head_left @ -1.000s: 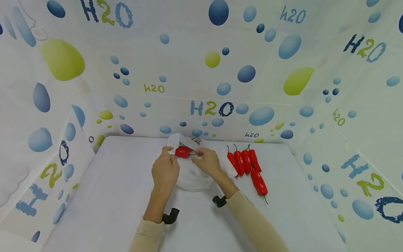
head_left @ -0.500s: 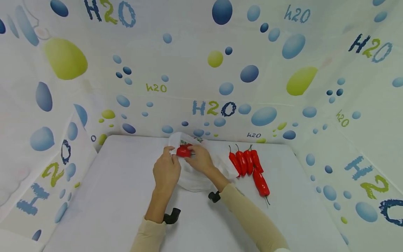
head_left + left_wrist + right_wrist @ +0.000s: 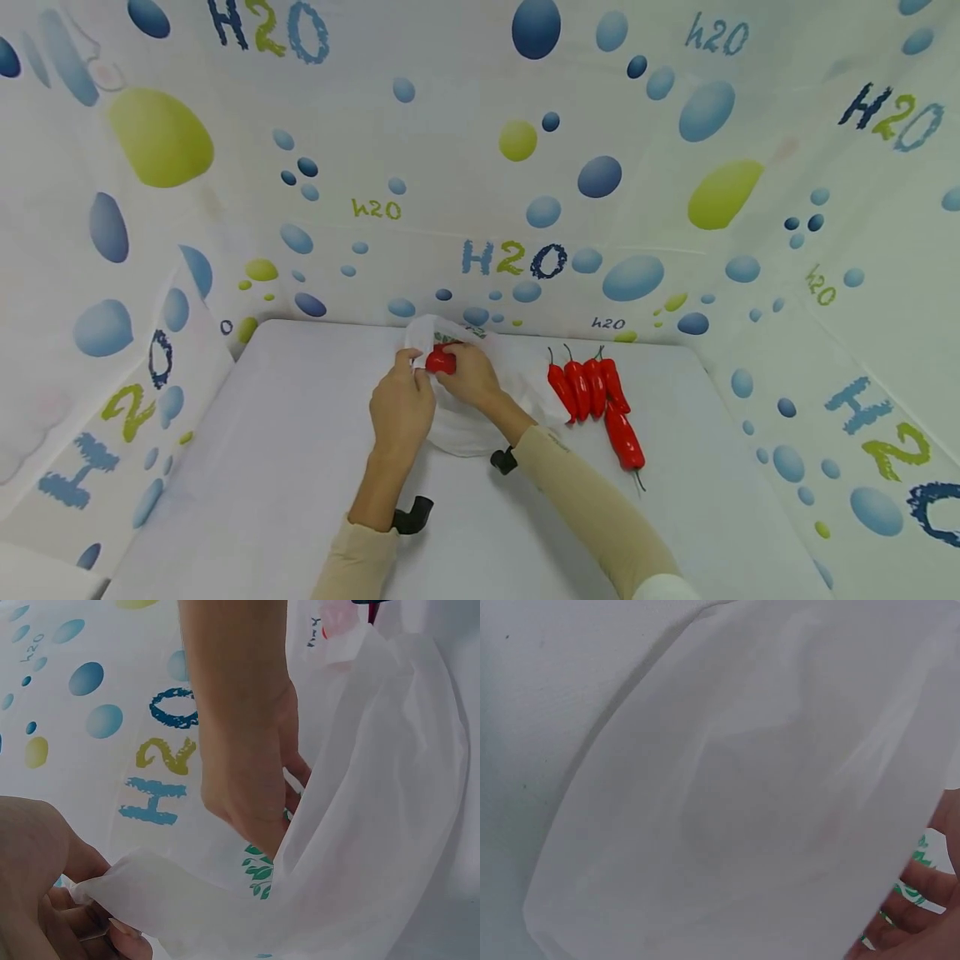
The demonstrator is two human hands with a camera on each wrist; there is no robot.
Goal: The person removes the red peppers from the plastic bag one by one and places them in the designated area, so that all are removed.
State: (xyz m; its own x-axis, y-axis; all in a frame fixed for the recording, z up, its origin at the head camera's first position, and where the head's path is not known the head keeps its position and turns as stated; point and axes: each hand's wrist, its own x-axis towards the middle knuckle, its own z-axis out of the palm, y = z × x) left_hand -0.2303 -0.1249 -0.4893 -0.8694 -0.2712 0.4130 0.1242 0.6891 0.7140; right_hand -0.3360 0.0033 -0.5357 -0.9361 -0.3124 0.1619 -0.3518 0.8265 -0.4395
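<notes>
A thin white plastic bag [image 3: 461, 435] with green leaf print lies at the far middle of the table. My left hand [image 3: 402, 408] pinches the left edge of its mouth; in the left wrist view that hand [image 3: 41, 889] draws a corner of the bag [image 3: 360, 817] taut. My right hand [image 3: 474, 379] grips a red chili pepper [image 3: 440, 360] at the bag's mouth, covering most of it. Seen from the left wrist, the right hand's [image 3: 247, 780] fingers go inside behind the plastic. In the right wrist view the bag [image 3: 705, 787] hides the pepper.
To the right of the bag several red chili peppers [image 3: 577, 390] lie side by side, stems away from me. One more chili pepper [image 3: 624, 437] lies below them, stem toward me. A patterned curtain [image 3: 420, 167] stands behind the white table [image 3: 285, 467].
My right hand has moved left with the red chili pepper, and its grip has shifted from the stem over the body. The left hand keeps its hold on the bag.
</notes>
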